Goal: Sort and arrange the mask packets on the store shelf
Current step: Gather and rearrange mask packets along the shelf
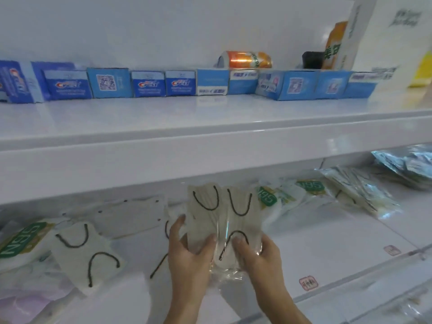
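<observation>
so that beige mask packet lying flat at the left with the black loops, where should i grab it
Take the beige mask packet by its near right corner, coming from the front of the lower shelf. It lies flat and tilted, so that edge is nearest and free, while its left side sits against the green N95 packet. Pinch thumb on top, fingers slid underneath.
</observation>
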`<state>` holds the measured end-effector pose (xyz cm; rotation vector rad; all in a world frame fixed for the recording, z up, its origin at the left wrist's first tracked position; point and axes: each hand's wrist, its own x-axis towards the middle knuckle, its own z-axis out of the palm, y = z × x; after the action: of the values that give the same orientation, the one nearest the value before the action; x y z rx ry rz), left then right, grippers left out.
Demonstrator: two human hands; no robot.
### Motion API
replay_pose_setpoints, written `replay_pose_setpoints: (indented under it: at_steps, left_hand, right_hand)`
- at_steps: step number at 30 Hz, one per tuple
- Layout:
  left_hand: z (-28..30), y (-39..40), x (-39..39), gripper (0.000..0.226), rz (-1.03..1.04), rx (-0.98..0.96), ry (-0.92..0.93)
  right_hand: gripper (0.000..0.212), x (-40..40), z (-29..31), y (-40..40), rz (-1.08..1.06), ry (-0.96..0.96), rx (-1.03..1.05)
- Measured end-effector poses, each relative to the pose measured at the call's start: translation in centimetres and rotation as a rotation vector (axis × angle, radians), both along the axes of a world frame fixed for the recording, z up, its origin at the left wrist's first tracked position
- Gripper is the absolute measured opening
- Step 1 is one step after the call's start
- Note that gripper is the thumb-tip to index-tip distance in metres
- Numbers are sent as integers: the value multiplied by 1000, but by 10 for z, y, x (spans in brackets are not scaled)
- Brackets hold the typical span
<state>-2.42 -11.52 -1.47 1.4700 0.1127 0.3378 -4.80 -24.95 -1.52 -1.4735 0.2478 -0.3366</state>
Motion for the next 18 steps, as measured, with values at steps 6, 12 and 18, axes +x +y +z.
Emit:
replay_pose_setpoints:
  at_steps: [6,12,18]
  left_hand:
    - [3,-126,10,49,-119,99,78]
    - [1,-268,9,17,-356,146,30]
    - [-5,-387,31,28,-478,189,78]
  right_hand:
    - [3,-9,-4,-109,-316,50,17]
    - [12,-15,-15,-255,-527,103,-22]
    - [6,-11,-12,-384,-608,65,-44]
